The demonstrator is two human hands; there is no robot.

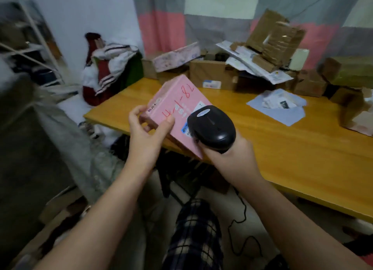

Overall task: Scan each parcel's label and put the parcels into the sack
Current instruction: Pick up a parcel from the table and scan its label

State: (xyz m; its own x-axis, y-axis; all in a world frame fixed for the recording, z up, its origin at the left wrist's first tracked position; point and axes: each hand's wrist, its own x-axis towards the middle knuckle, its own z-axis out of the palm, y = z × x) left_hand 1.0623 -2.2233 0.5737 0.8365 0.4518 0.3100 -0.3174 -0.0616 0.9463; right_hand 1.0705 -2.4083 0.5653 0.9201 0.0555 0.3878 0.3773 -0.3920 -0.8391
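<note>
Pink parcel (177,106) hung tilted over the wooden table's (282,148) near edge. My left hand (147,132) pinched its corner so the label (186,130) faced up. My right hand (228,156) wrapped the black scanner (212,126) close over it. What looked like the grey sack (66,132) lay left.

The wooden table (282,152) ran from its near left corner away to the right. Brown boxes (210,72) crowded its far edge, touching one another. A pale blue mailer (282,117) lay flat nearer the middle, apart from them. A crumpled parcel (355,114) sat at the right end.
</note>
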